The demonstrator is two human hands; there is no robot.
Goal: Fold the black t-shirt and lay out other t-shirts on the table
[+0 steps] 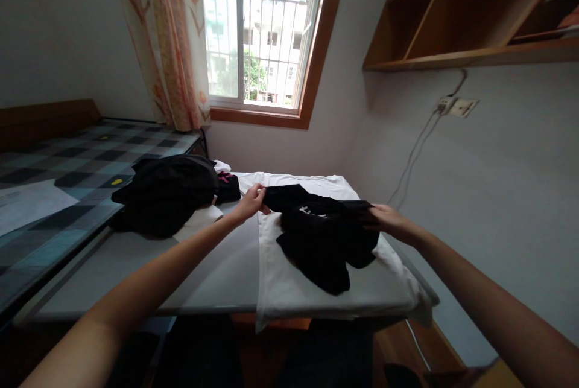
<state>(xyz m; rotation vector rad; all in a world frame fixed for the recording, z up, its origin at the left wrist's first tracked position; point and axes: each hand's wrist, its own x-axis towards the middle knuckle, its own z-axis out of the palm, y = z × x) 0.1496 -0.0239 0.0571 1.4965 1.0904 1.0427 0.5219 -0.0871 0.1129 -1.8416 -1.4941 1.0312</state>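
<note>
A black garment (316, 243) with small white lettering is stretched sideways between my two hands, its lower part draped over a white cloth (289, 291). My left hand (254, 202) pinches the garment's left end, fingers closed on the fabric. At the opposite end, my right hand (382, 219) grips the other edge, some of its fingers hidden by the black fabric. What kind of garment it is, I cannot make out for sure. The white cloth covers the right part of the grey table (217, 279) and hangs over its front edge.
Left on the table sits a heap of black clothing (172, 195), beside a dark folded item (228, 187) with a pink mark. A checkered bed (136, 140) with a paper sheet (31, 204) adjoins the table. Cords (414, 152) hang from a wall socket (446, 104) below a wooden shelf (452, 62).
</note>
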